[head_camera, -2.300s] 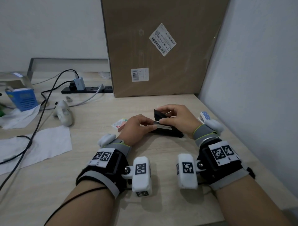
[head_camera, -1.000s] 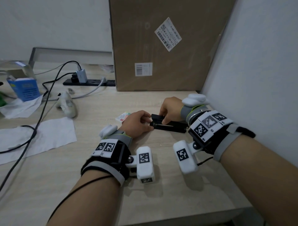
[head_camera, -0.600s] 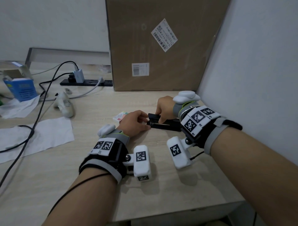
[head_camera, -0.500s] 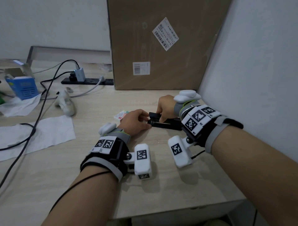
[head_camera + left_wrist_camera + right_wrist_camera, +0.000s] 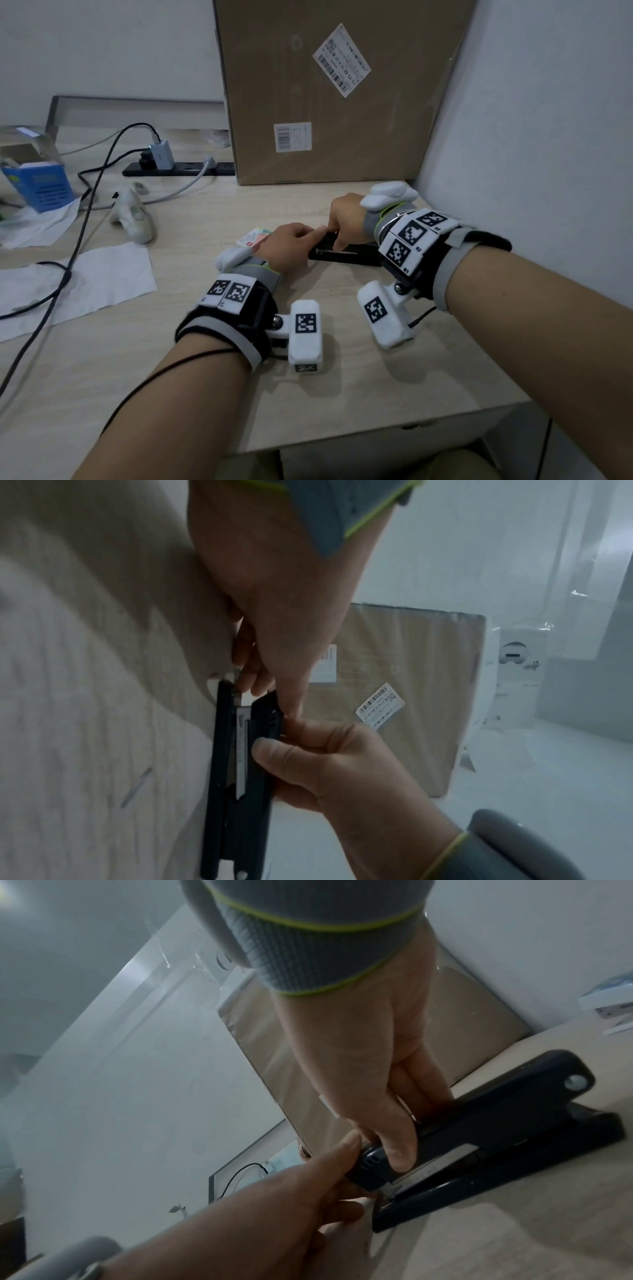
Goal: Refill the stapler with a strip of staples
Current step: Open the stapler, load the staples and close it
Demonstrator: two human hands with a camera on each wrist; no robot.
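A black plastic stapler (image 5: pixel 346 253) lies on the pale wood surface (image 5: pixel 171 342) before a tall cardboard box (image 5: pixel 325 92), both hands (image 5: pixel 291 245) (image 5: pixel 344 219) pinching its front end; uneven pressure could jam the strip inside.

desk (image 5: pixel 342 394) light wood | on it: stapler (image 5: pixel 346 254), cardboard box (image 5: pixel 329 102), pwr strip (image 5: pixel 178 168), paper sheet (image 5: pixel 85 284)

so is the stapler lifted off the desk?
No. In the right wrist view the stapler base lies flat on the desk, with both hands at its front end.
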